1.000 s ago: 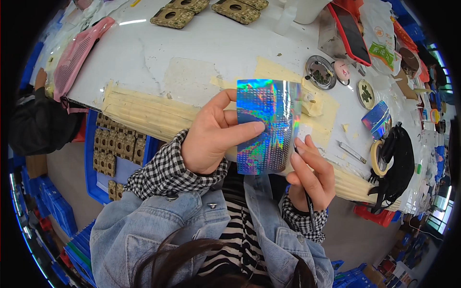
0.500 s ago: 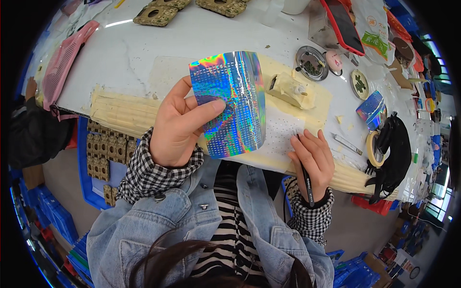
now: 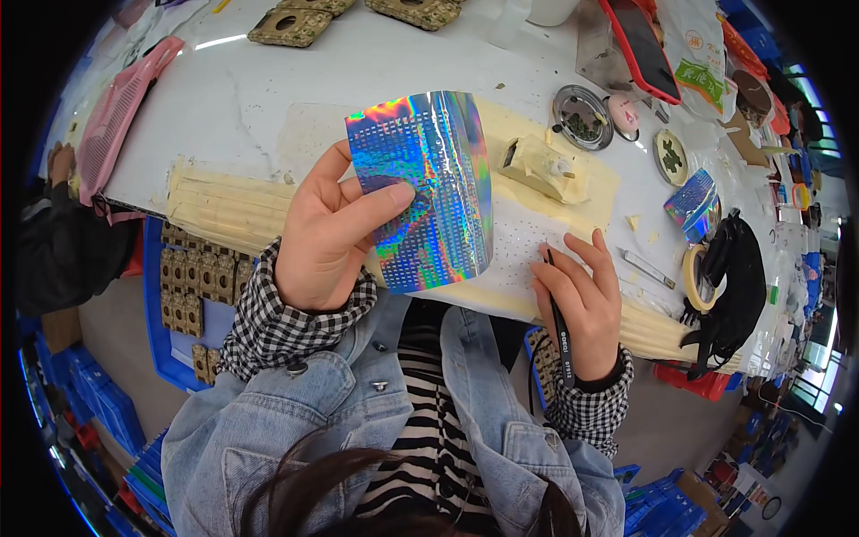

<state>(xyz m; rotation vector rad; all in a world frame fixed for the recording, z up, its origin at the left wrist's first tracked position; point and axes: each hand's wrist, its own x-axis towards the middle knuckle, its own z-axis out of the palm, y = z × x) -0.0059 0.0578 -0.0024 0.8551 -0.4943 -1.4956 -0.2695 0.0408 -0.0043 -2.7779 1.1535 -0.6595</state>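
My left hand point(image 3: 327, 237) pinches a shiny rainbow-coloured holographic sheet point(image 3: 438, 206) between thumb and fingers, tilted above the table. Rows of small marks cover the sheet, and its right side curls. Black tweezers point(image 3: 560, 331) are in my right hand point(image 3: 586, 309), which rests at the table's near edge. Their tips point at a white patch point(image 3: 519, 251) dotted with tiny specks, too small to name; whether the tips hold one I cannot tell. Just beyond lies a block wrapped in cream tape point(image 3: 546, 170), with a small peg on top.
Camouflage-patterned cases point(image 3: 291, 27) lie at the far left, near a pink mesh basket point(image 3: 130, 116). To the right are a round metal dish point(image 3: 582, 116), a red-edged phone point(image 3: 642, 54), a tape roll point(image 3: 702, 277) and a black bag point(image 3: 738, 277). Below left, a blue crate point(image 3: 174, 345) holds more cases.
My left hand has shifted the sheet slightly left and up. The tweezers in my right hand have swung a little, their back end moving left, and the fingers have spread slightly.
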